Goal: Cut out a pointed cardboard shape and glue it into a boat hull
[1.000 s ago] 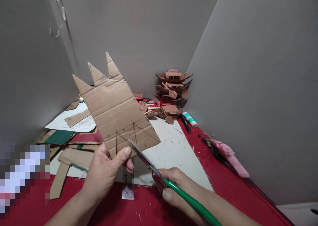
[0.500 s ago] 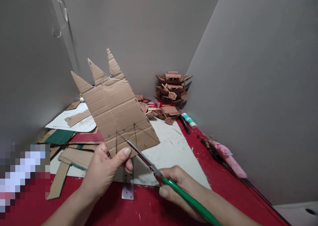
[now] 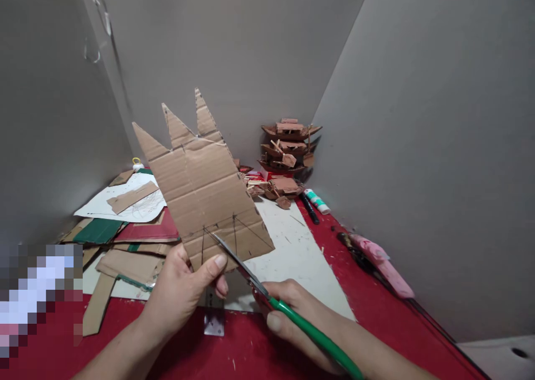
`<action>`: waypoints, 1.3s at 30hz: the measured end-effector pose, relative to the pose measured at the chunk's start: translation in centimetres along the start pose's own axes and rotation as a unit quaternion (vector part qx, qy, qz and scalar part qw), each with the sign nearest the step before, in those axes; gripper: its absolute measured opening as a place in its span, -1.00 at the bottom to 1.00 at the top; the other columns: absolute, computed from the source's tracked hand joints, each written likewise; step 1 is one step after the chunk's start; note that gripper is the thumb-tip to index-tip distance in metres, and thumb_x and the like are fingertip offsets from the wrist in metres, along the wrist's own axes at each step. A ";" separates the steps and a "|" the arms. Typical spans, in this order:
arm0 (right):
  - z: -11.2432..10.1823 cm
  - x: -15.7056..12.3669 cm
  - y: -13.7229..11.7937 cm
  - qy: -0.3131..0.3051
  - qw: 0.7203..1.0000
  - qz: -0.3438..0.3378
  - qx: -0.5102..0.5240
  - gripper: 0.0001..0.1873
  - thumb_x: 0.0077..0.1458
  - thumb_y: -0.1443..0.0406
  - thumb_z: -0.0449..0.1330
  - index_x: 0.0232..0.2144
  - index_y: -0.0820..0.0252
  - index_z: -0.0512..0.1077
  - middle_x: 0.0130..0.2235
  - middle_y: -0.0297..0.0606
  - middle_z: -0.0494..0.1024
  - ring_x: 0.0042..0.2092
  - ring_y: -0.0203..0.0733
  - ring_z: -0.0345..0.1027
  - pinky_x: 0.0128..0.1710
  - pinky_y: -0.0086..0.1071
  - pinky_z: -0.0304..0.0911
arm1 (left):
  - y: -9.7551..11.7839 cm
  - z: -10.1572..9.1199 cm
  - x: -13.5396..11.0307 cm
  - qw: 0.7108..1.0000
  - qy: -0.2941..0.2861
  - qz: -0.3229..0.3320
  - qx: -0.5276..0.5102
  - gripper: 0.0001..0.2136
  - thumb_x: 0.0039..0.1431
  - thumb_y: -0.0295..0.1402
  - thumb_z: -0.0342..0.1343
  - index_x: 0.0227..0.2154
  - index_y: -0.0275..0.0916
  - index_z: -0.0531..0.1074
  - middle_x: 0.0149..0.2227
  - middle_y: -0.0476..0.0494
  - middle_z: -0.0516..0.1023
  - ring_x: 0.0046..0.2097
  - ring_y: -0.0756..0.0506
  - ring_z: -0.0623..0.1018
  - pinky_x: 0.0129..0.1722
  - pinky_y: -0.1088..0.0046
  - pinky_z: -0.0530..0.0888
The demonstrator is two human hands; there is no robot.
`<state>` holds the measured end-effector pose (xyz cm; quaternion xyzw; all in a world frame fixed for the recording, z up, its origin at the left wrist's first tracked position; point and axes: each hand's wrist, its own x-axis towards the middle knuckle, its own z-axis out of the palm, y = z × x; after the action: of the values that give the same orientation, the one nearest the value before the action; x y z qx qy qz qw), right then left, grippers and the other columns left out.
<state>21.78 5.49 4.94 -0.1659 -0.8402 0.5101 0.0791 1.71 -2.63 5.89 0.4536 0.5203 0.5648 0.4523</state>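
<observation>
A brown cardboard sheet (image 3: 204, 185) is tilted up in front of me, with three pointed spikes along its top and dark pen lines near its lower edge. My left hand (image 3: 188, 285) pinches that lower edge, thumb on the near face. In my right hand (image 3: 298, 318) are green-handled scissors (image 3: 311, 332). Their visible blade lies over the lower part of the cardboard, its tip close to a drawn line just above my left thumb. The other blade is hidden behind the sheet.
Cardboard scraps (image 3: 125, 266) and a white paper (image 3: 98, 201) lie at left. Stacked brown model boats (image 3: 288, 146) stand at the back. A clear ruler (image 3: 214, 321) rests below the hands. At right lie a glue tube (image 3: 317, 201), a black marker (image 3: 310, 208) and a pink tool (image 3: 384, 266).
The cardboard has shifted slightly right and down, turning a little more upright. My left hand has moved a bit right with it; the scissors' tip stays near the same drawn line.
</observation>
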 end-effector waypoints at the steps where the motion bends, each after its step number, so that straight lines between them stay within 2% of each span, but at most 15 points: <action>1: 0.1 0.0 0.0 0.001 1.000 0.001 0.008 -0.32 0.16 -0.21 -0.14 -0.36 0.30 0.35 -0.44 -0.33 0.20 -0.38 -0.29 0.04 -0.39 -0.45 0.09 | 0.0 0.0 0.0 1.000 -0.001 -0.001 0.001 -0.67 0.17 -0.15 0.14 -0.59 -0.27 0.37 -0.60 -0.04 0.43 -0.50 -0.01 0.41 -0.44 0.46 0.35; 6: 0.3 -0.1 0.5 0.006 0.999 0.020 0.030 -0.34 0.12 -0.22 -0.06 -0.44 0.28 0.34 -0.50 -0.38 0.09 -0.41 -0.31 -0.04 -0.44 -0.45 0.05 | 0.3 -0.1 -0.2 1.000 -0.011 -0.010 -0.005 -0.65 0.16 -0.16 0.14 -0.61 -0.29 0.38 -0.61 -0.06 0.44 -0.52 0.01 0.41 -0.46 0.49 0.36; 8: 0.4 -0.1 1.0 0.011 0.999 0.018 0.037 -0.36 0.10 -0.22 -0.02 -0.47 0.27 0.31 -0.50 -0.39 0.05 -0.42 -0.33 -0.08 -0.46 -0.45 -0.01 | 0.4 0.0 -0.3 0.999 0.000 -0.020 -0.034 -0.69 0.15 -0.17 0.16 -0.56 -0.30 0.41 -0.61 -0.05 0.46 -0.54 0.02 0.43 -0.48 0.50 0.39; 10: 0.6 -0.1 1.6 0.016 0.999 0.007 0.047 -0.39 0.11 -0.20 -0.02 -0.50 0.25 0.25 -0.50 -0.41 0.03 -0.44 -0.35 -0.12 -0.49 -0.45 -0.06 | 0.6 0.1 -0.3 0.995 0.044 -0.026 -0.087 -0.77 0.12 -0.18 0.19 -0.41 -0.27 0.46 -0.50 -0.05 0.54 -0.51 0.01 0.48 -0.47 0.48 0.46; 12: 0.7 0.0 2.0 0.020 0.998 -0.003 0.055 -0.41 0.14 -0.19 -0.03 -0.52 0.22 0.17 -0.52 -0.43 0.02 -0.46 -0.37 -0.13 -0.51 -0.46 -0.12 | 0.7 0.2 -0.2 0.988 0.091 -0.014 -0.128 -0.76 0.08 -0.19 0.23 -0.24 -0.21 0.47 -0.28 -0.08 0.60 -0.42 -0.03 0.54 -0.45 0.43 0.54; 14: 0.7 0.1 2.1 0.024 0.999 -0.006 0.047 -0.42 0.14 -0.19 -0.06 -0.51 0.20 0.12 -0.53 -0.44 0.03 -0.47 -0.37 -0.13 -0.53 -0.46 -0.13 | 0.6 0.4 -0.1 0.985 0.108 0.001 -0.135 -0.70 0.05 -0.21 0.26 -0.16 -0.19 0.46 -0.11 -0.13 0.58 -0.35 -0.05 0.56 -0.44 0.39 0.59; 15: 0.7 0.1 2.0 0.023 0.999 -0.007 0.038 -0.42 0.15 -0.20 -0.08 -0.50 0.20 0.13 -0.52 -0.43 0.05 -0.47 -0.37 -0.10 -0.53 -0.47 -0.11 | 0.5 0.5 -0.1 0.986 0.103 0.003 -0.132 -0.69 0.05 -0.21 0.27 -0.16 -0.20 0.46 -0.10 -0.14 0.58 -0.35 -0.04 0.56 -0.45 0.40 0.59; 21: 0.3 0.4 0.4 0.019 1.000 -0.020 -0.010 -0.31 0.18 -0.20 -0.15 -0.30 0.31 0.37 -0.39 -0.28 0.31 -0.38 -0.28 0.11 -0.36 -0.44 0.15 | -0.1 0.8 -0.2 0.990 0.064 -0.022 -0.127 -0.73 0.07 -0.22 0.25 -0.19 -0.22 0.46 -0.36 -0.03 0.57 -0.49 0.03 0.51 -0.50 0.48 0.57; 25: 0.3 0.3 0.2 0.032 0.999 -0.010 -0.006 -0.27 0.15 -0.21 -0.13 -0.25 0.33 0.44 -0.37 -0.23 0.38 -0.34 -0.22 0.18 -0.31 -0.43 0.22 | -0.1 0.7 -0.2 0.990 0.059 -0.022 -0.123 -0.74 0.06 -0.22 0.26 -0.23 -0.24 0.46 -0.39 -0.03 0.56 -0.53 0.04 0.50 -0.53 0.52 0.53; 29: 0.3 0.2 0.2 0.028 1.000 0.007 -0.002 -0.27 0.14 -0.22 -0.13 -0.32 0.32 0.44 -0.46 -0.27 0.33 -0.38 -0.23 0.16 -0.32 -0.42 0.24 | -0.1 0.6 -0.1 0.989 0.056 -0.036 -0.132 -0.75 0.06 -0.22 0.26 -0.25 -0.23 0.45 -0.30 -0.09 0.60 -0.51 0.04 0.51 -0.51 0.49 0.54; 33: 0.4 0.2 0.5 0.023 1.000 0.010 0.016 -0.28 0.13 -0.23 -0.12 -0.37 0.31 0.43 -0.50 -0.31 0.27 -0.40 -0.24 0.14 -0.33 -0.42 0.22 | -0.2 0.5 -0.2 0.989 0.047 -0.029 -0.139 -0.78 0.06 -0.23 0.26 -0.29 -0.23 0.45 -0.38 -0.06 0.59 -0.54 0.04 0.49 -0.53 0.51 0.50; 36: 0.6 0.2 1.2 0.024 0.999 0.007 0.033 -0.29 0.12 -0.24 -0.10 -0.41 0.29 0.40 -0.50 -0.32 0.23 -0.40 -0.25 0.11 -0.36 -0.42 0.16 | -0.1 0.3 -0.2 0.989 0.033 -0.033 -0.143 -0.77 0.07 -0.23 0.25 -0.25 -0.23 0.47 -0.47 -0.03 0.55 -0.56 0.03 0.48 -0.53 0.50 0.48; 39: 0.5 0.1 1.7 0.018 0.999 0.008 0.040 -0.35 0.12 -0.23 -0.08 -0.48 0.25 0.29 -0.51 -0.37 0.12 -0.43 -0.30 0.00 -0.42 -0.44 0.07 | 0.3 0.1 -0.1 0.989 0.037 -0.032 -0.141 -0.75 0.07 -0.23 0.26 -0.23 -0.25 0.50 -0.41 -0.08 0.60 -0.49 0.00 0.52 -0.46 0.48 0.50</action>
<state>21.85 5.81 3.16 -0.1785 -0.8163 0.5409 0.0962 1.79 -2.77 6.19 0.3472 0.4660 0.6342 0.5100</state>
